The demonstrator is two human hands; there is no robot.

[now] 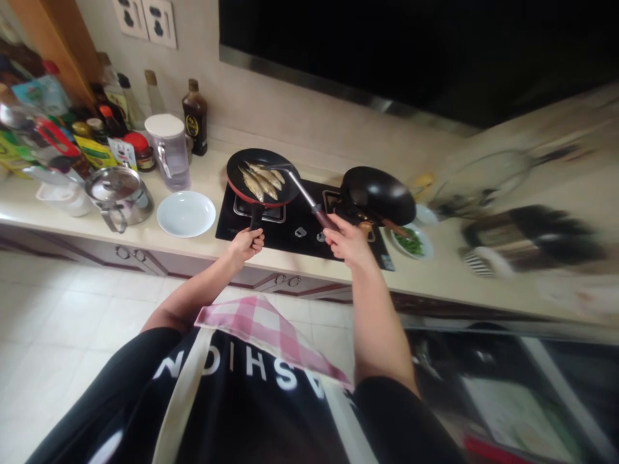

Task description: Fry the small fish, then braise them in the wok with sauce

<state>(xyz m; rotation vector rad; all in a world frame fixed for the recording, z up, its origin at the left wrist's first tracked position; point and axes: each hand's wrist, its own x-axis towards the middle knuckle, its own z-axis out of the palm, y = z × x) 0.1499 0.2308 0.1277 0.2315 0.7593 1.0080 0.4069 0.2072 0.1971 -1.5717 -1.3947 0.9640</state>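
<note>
Left hand (249,243) grasps the pan (285,191) by its handle; right hand (347,240) is clenched on the turner (304,193). Fish (261,182) lie in the pan, toward the surface's (213,171) back edge. Frying judged under way (doneness unconfirmed).

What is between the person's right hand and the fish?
The spatula extends from the right hand over the frying pan toward the fish, in the head view.
</note>
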